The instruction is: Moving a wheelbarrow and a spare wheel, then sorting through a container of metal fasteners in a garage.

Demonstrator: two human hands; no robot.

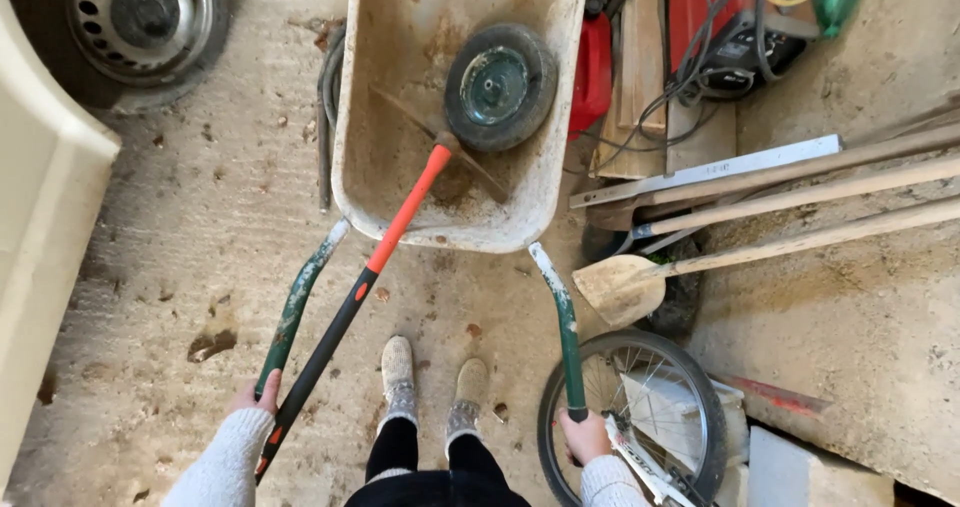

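While we stand between the handles, our left hand [256, 397] wraps the left green handle [296, 307] and our right hand [583, 437] is closed around the right green handle [566, 332]. A long tool with a black-and-orange shaft [352, 302] runs just inside our left hand, its head lying in the tray. Beside our right hand sits a bicycle wheel [630, 412]. Ahead of both hands is the wheelbarrow tray [400, 97], dirty, with a small loose wheel [500, 85] inside. Right of it lie wooden-handled shovels [790, 222]; farther up-left, a car wheel [140, 17].
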